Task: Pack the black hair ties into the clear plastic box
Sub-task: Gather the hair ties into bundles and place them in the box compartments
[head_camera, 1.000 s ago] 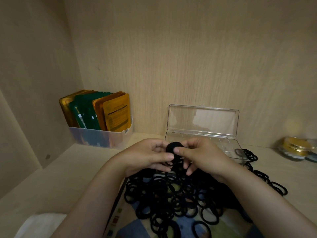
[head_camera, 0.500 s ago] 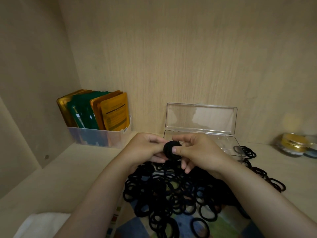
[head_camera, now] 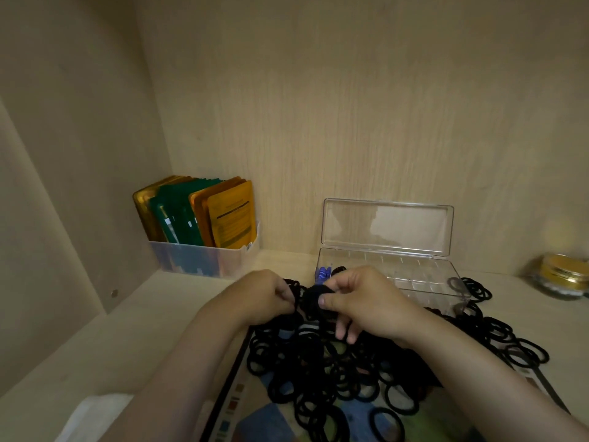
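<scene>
A big pile of black hair ties (head_camera: pixel 338 371) lies on a colourful printed sheet in front of me. My right hand (head_camera: pixel 363 301) pinches a bunched black hair tie bundle (head_camera: pixel 310 298) between thumb and fingers. My left hand (head_camera: pixel 258 296) grips the same bundle from the left, fingers curled. Just behind my hands stands the clear plastic box (head_camera: pixel 414 275), divided into compartments, its lid (head_camera: pixel 387 228) upright. Something blue and a few black ties sit in its left end.
A translucent bin of gold, green and orange packets (head_camera: pixel 204 224) stands at the back left. A round gold-lidded jar (head_camera: pixel 561 275) sits at the far right. More ties (head_camera: pixel 475 287) lie right of the box. A white cloth (head_camera: pixel 92 419) lies at the near left edge.
Both hands have stayed together on the bundle, working it. The view has tilted, so the hands and box sit lower in the frame and the box's left end now shows.
</scene>
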Demonstrator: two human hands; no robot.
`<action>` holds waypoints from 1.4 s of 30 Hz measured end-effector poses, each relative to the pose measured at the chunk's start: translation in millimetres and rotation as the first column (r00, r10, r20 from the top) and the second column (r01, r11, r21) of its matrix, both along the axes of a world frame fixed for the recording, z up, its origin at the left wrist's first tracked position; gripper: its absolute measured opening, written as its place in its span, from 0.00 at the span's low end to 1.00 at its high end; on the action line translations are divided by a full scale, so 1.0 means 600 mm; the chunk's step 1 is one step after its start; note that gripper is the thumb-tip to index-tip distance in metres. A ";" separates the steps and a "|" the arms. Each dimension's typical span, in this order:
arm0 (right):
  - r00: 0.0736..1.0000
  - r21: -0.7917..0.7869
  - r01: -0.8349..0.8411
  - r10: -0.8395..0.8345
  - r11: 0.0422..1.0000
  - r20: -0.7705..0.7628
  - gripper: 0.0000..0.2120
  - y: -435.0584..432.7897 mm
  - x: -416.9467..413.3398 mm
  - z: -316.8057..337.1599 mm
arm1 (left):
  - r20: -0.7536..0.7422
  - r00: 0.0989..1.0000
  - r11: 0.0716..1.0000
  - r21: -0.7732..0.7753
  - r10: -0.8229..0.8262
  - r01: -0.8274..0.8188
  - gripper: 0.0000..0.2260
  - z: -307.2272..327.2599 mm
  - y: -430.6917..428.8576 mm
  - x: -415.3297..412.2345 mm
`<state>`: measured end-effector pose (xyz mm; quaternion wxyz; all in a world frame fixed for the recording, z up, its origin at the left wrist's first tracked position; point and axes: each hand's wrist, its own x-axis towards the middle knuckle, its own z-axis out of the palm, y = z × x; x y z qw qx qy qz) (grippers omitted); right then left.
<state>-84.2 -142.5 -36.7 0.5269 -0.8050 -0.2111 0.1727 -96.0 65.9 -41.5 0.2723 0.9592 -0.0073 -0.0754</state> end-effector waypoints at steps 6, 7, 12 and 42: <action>0.999 -0.102 -0.052 0.051 0.994 -0.006 0.04 0.010 0.004 -0.005 | -0.021 0.985 0.977 0.127 -0.172 0.174 0.11 -0.009 0.013 0.001; 0.998 -0.107 -0.056 0.056 0.993 -0.004 0.04 0.013 0.007 -0.003 | -0.022 0.981 0.971 0.138 -0.193 0.194 0.10 -0.010 0.018 0.002; 0.998 -0.123 -0.063 0.064 0.990 -0.002 0.06 0.035 0.024 0.015 | 0.003 0.986 0.979 0.117 -0.166 0.164 0.04 -0.012 0.025 0.003; 0.995 0.070 0.052 -0.046 0.996 -0.085 0.03 0.045 0.025 0.032 | -0.018 0.997 0.990 -0.122 0.075 -0.077 0.11 0.005 0.077 -0.028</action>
